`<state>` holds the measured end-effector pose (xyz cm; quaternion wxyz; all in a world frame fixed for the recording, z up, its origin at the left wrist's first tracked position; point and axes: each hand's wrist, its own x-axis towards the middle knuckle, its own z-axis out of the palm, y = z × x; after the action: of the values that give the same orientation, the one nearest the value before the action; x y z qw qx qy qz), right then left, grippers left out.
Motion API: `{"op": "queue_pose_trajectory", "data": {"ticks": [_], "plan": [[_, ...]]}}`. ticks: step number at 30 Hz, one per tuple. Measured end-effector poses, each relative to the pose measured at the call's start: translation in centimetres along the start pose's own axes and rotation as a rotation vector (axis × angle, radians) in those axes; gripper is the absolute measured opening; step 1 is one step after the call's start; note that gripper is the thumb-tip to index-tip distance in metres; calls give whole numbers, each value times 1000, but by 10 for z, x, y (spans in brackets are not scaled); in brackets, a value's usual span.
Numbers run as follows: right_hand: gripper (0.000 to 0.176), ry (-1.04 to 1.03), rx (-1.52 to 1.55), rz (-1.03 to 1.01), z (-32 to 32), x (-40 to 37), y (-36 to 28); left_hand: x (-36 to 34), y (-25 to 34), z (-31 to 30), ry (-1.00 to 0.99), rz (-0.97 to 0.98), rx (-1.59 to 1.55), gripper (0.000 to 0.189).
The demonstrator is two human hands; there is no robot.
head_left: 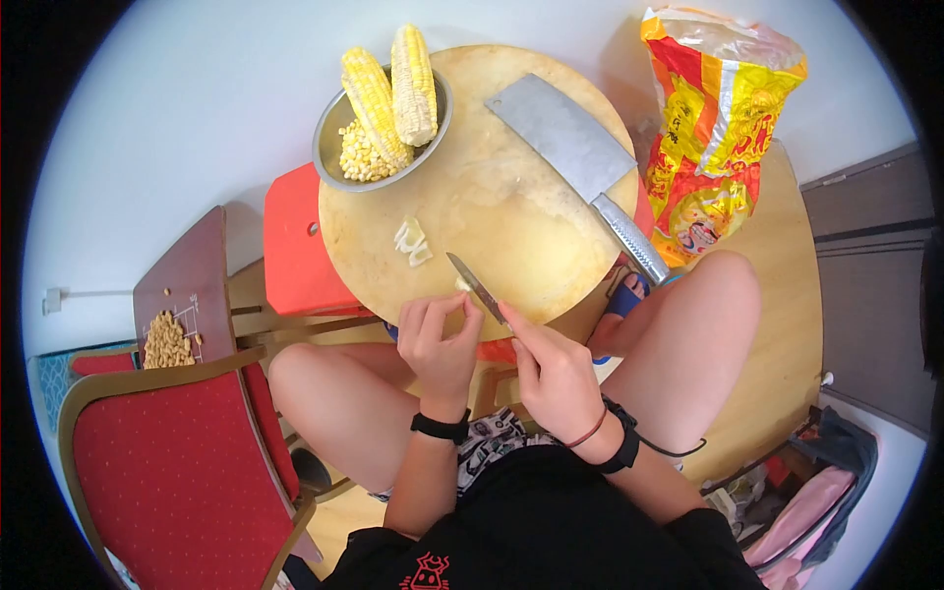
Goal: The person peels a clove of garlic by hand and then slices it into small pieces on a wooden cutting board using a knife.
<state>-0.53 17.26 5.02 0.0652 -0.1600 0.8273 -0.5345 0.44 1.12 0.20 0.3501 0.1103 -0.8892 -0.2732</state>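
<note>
Knife slants from gripping right hand; curled left hand pinches pale piece.

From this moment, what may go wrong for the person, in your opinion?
The small, pointed metal knife in the right hand is close to the bare left hand; a slip might cut it. The handle of the large, rectangular grey metal cleaver sticks out past the round, yellowish board; a bump might knock it down.
</note>
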Motion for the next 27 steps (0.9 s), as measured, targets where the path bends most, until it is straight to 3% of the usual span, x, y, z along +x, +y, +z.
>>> {"op": "queue_pose_trajectory", "data": {"ticks": [20, 26, 27], "plan": [[48, -37, -41, -2, 0, 2, 1, 1, 1, 2, 6, -28, -1, 13], [48, 38, 21, -6, -2, 2, -3, 1, 0, 1, 0, -32, -6, 13], [48, -27, -19, 21, -3, 3, -2, 0, 0, 1, -2, -41, -11, 16]]}}
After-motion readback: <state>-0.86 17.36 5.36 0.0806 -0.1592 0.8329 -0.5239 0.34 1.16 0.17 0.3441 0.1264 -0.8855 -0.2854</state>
